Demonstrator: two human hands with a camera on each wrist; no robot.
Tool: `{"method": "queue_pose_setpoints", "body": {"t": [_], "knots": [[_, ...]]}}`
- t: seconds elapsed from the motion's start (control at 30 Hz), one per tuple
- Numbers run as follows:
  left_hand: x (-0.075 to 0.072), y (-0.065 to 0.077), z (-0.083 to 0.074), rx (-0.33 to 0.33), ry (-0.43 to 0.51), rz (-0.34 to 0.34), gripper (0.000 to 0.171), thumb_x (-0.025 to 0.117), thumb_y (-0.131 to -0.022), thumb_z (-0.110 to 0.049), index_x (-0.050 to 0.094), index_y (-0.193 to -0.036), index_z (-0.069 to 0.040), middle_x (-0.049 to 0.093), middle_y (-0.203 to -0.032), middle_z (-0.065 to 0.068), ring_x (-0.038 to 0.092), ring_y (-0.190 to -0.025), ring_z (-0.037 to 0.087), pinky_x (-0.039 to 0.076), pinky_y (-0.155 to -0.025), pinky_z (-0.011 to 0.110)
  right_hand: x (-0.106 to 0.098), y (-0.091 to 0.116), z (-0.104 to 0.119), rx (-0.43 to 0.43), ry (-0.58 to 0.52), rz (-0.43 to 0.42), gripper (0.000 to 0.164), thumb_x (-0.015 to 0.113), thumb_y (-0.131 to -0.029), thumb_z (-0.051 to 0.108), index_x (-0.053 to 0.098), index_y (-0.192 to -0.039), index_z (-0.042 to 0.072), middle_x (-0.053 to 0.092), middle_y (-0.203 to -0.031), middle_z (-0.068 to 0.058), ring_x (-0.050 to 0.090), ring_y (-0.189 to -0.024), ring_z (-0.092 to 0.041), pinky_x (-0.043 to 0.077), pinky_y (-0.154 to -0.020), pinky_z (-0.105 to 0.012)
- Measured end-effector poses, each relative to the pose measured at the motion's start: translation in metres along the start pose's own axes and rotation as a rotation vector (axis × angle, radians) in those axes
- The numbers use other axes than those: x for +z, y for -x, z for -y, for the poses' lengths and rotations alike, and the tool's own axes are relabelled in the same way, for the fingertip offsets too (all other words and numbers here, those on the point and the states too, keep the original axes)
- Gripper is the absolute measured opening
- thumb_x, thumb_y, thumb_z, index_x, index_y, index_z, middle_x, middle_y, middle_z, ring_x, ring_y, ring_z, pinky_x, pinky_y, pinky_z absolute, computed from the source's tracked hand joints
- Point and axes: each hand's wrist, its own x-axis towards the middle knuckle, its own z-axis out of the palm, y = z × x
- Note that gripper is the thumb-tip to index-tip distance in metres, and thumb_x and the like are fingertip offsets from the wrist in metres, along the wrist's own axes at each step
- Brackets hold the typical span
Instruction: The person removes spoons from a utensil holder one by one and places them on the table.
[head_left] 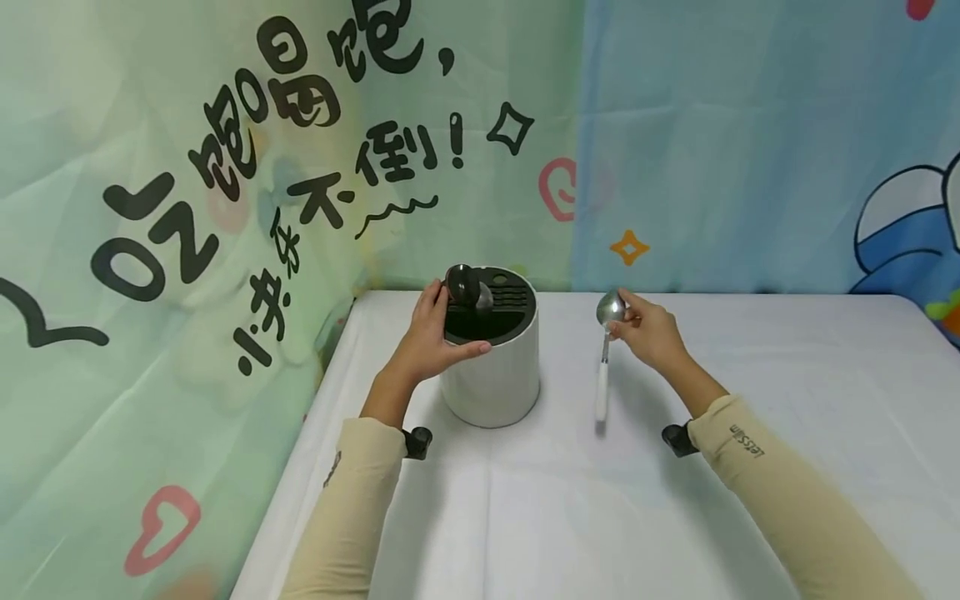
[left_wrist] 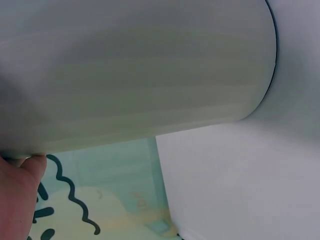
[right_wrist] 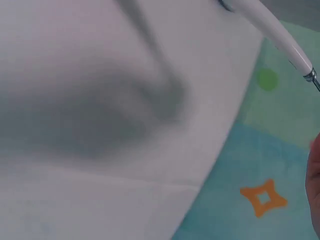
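A white cylindrical utensil holder (head_left: 491,379) with a slotted black top (head_left: 513,321) stands upright on the white-covered table. My left hand (head_left: 431,342) holds its upper left side, thumb across the front below the rim and fingers along the left. From the top rise a glossy black rounded utensil head (head_left: 462,285) and a silver spoon bowl (head_left: 485,298) beside it. To the right, my right hand (head_left: 651,331) pinches a spoon (head_left: 611,308) near its metal bowl. The spoon hangs bowl up, its white handle (right_wrist: 280,35) pointing down, with a shadow below.
White cloth covers the table (head_left: 570,517). Close behind its far edge hangs a printed curtain (head_left: 480,225), green on the left and blue on the right; the green part also runs down the left side. Each wrist carries a small black camera (head_left: 417,442).
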Motion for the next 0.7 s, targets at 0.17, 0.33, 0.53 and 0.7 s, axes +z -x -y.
{"method": "queue_pose_setpoints", "body": {"t": [0.17, 0.33, 0.53, 0.7], "knots": [[0.000, -0.002, -0.001, 0.006, 0.002, -0.007, 0.103, 0.069, -0.076, -0.045, 0.002, -0.149, -0.018, -0.001, -0.154, 0.006, 0.001, -0.142, 0.024, 0.024, -0.107, 0.052, 0.027, 0.001, -0.018, -0.010, -0.002, 0.106, 0.057, 0.057, -0.088, 0.004, 0.031, -0.136, -0.012, 0.057, -0.091, -0.022, 0.064, -0.082, -0.033, 0.048, -0.063, -0.026], [0.002, -0.003, -0.003, 0.007, 0.004, -0.014, 0.103, 0.069, -0.075, -0.046, 0.003, -0.149, -0.019, 0.000, -0.154, 0.006, 0.001, -0.142, 0.024, 0.025, -0.107, 0.052, 0.048, -0.002, -0.030, 0.004, 0.023, 0.169, 0.057, 0.058, -0.085, 0.003, 0.033, -0.133, -0.016, 0.060, -0.082, -0.021, 0.064, -0.071, -0.026, 0.045, -0.058, -0.024], [0.002, 0.000, -0.003, -0.008, 0.022, -0.024, 0.103, 0.070, -0.074, -0.047, 0.005, -0.149, -0.019, 0.001, -0.154, 0.004, 0.001, -0.142, 0.023, 0.026, -0.106, 0.053, 0.064, -0.007, -0.036, 0.065, 0.067, 0.217, 0.056, 0.059, -0.084, 0.003, 0.035, -0.130, -0.018, 0.056, -0.074, -0.013, 0.056, -0.061, -0.015, 0.040, -0.055, -0.023], [0.002, 0.000, -0.001, -0.002, 0.014, -0.017, 0.103, 0.070, -0.074, -0.047, 0.003, -0.149, -0.020, 0.000, -0.154, 0.004, 0.000, -0.142, 0.022, 0.026, -0.106, 0.052, 0.073, -0.007, -0.037, 0.114, 0.071, 0.249, 0.055, 0.059, -0.085, 0.004, 0.036, -0.129, -0.019, 0.055, -0.073, -0.009, 0.056, -0.061, -0.012, 0.040, -0.056, -0.023]]}}
